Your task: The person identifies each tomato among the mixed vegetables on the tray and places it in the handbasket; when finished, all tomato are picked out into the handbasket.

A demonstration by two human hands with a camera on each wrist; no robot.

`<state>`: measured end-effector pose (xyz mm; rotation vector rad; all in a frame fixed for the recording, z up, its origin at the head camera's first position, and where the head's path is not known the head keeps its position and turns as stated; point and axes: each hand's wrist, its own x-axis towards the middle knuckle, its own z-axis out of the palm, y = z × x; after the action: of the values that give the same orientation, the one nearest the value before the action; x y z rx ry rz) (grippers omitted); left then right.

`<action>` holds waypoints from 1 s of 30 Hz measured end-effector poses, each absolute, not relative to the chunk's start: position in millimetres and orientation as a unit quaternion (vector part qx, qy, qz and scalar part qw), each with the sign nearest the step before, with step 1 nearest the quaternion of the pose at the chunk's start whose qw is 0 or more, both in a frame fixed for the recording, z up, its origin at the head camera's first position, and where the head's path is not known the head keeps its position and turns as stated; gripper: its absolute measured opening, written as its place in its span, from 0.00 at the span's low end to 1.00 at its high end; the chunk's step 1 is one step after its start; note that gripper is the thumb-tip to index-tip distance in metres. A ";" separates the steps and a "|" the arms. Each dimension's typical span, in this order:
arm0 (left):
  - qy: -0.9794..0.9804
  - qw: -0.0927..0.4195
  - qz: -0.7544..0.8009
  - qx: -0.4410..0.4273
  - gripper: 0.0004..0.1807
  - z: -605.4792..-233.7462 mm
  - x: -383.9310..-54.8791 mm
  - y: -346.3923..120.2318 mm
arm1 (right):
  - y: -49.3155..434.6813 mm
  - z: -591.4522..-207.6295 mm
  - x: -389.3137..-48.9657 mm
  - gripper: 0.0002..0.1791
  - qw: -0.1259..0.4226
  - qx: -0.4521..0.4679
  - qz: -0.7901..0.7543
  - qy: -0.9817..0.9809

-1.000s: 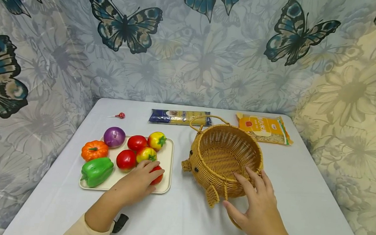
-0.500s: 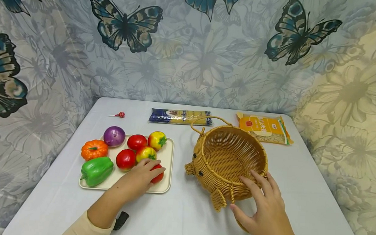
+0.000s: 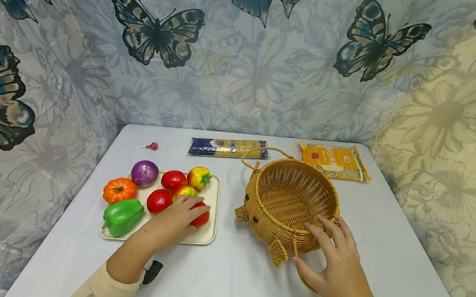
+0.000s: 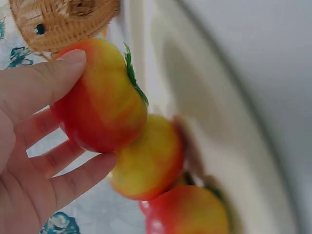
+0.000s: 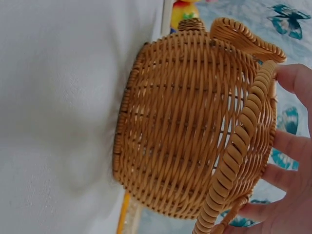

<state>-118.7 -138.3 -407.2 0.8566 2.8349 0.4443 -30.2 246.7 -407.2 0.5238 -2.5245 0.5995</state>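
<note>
My left hand point(image 3: 184, 213) reaches onto the cream tray point(image 3: 212, 196) and grips a red tomato point(image 3: 200, 219) at the tray's near right. In the left wrist view, thumb and fingers curl round this red and yellow tomato point(image 4: 97, 95). A second tomato point(image 4: 148, 161) lies just behind it. My right hand point(image 3: 331, 250) rests with straight fingers on the near rim of the pig-shaped wicker basket point(image 3: 266, 226), which is empty. The right wrist view shows the basket wall point(image 5: 185, 126) and the fingers point(image 5: 292, 80) spread beside its handle.
The tray also holds a purple onion point(image 3: 144, 173), an orange pumpkin point(image 3: 119, 190), a green pepper point(image 3: 123, 216) and several tomatoes. At the table's back lie a lollipop point(image 3: 152, 146), a blue pasta packet point(image 3: 227, 147) and a yellow packet point(image 3: 334, 161). A butterfly curtain hangs behind.
The basket has slid a little to the right under my right hand. My left hand has tightened on the red tomato and drawn it slightly up the tray.
</note>
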 end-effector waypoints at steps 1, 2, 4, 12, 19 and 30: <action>0.943 0.066 0.147 0.292 0.29 -404.3 -119.8 -138.0 | 247.1 -407.5 -30.1 0.40 0.246 0.192 0.219 -0.925; 0.942 0.061 0.144 0.297 0.29 -401.2 -120.9 -137.9 | 247.5 -407.4 -30.0 0.40 0.246 0.191 0.219 -0.925; 0.940 0.052 0.142 0.305 0.29 -395.1 -122.8 -137.7 | 247.7 -407.5 -29.6 0.40 0.246 0.190 0.219 -0.925; 0.936 0.035 0.139 0.320 0.29 -371.6 -130.2 -133.3 | 246.7 -407.6 -29.4 0.42 0.250 0.188 0.223 -0.923; 0.928 0.003 0.124 0.352 0.30 -355.2 -139.4 -127.1 | 244.6 -409.5 -28.2 0.43 0.250 0.181 0.231 -0.923; 0.916 -0.003 0.126 0.381 0.29 -334.4 -149.1 -111.3 | 242.1 -412.7 -26.3 0.42 0.247 0.170 0.240 -0.923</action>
<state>-149.1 -111.3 -334.4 1.1976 2.8827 0.3972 -26.3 242.1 -412.7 0.4631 -2.5171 0.6548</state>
